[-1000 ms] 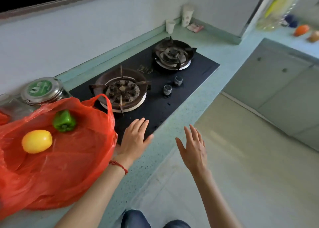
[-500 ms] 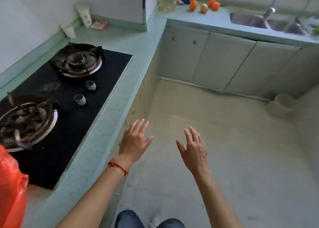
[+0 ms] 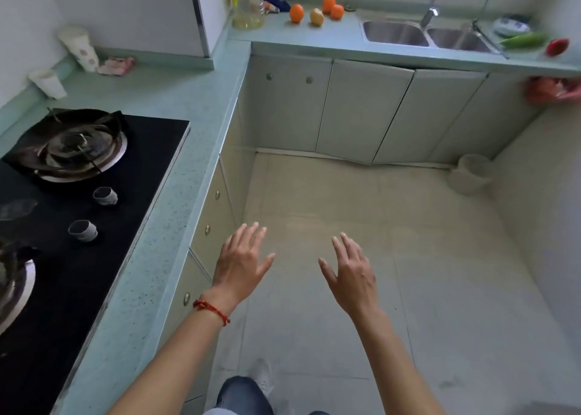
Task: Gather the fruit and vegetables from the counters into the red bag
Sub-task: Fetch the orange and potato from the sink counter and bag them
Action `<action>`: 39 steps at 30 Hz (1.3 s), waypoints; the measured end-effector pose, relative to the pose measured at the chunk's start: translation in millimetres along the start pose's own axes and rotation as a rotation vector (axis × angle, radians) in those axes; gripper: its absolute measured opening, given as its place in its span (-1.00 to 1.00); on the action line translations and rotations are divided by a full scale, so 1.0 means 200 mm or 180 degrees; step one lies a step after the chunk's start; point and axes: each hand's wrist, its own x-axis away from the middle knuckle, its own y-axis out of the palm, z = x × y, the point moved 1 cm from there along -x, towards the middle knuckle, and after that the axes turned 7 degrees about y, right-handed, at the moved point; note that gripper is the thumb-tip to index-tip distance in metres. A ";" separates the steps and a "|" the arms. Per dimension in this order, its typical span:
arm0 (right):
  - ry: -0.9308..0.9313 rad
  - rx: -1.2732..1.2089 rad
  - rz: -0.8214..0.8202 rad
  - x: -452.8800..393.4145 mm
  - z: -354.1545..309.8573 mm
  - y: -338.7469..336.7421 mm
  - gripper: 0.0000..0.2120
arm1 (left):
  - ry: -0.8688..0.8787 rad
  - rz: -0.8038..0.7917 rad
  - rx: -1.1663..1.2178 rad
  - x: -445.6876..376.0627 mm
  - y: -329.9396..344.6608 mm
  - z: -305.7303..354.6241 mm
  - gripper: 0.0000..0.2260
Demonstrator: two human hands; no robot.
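Your left hand (image 3: 240, 262) and right hand (image 3: 350, 271) hang spread and empty, likely ready to collect; 3 oranges (image 3: 296, 13) wait far ahead on the counter (image 3: 333, 35); the red bag isn't visible.

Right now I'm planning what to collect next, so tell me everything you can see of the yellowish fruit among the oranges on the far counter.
The yellowish-tan rounded fruit looks smooth and matte, standing upright on the pale green far counter. It stands apart between the three round oranges, left of the steel sink, and neither hand touches it. Its kind is unclear.
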 end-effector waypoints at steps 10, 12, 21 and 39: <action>0.0127 0.0110 -0.0079 -0.44 -0.02 0.11 -0.46 | 0.0081 -0.0114 -0.0094 -0.43 0.04 -0.22 -0.47; 0.0137 0.0135 -0.0116 -0.54 -0.01 0.12 -0.46 | 0.0072 -0.0133 -0.0094 -0.54 0.05 -0.25 -0.47; -0.0020 0.0259 0.0009 -1.22 0.10 0.18 -0.49 | 0.0054 -0.0073 -0.0175 -1.20 0.11 -0.33 -0.48; -0.0250 0.0272 0.0335 -2.67 0.32 0.14 -0.49 | 0.0028 -0.0033 -0.0225 -2.64 0.05 -0.36 -0.47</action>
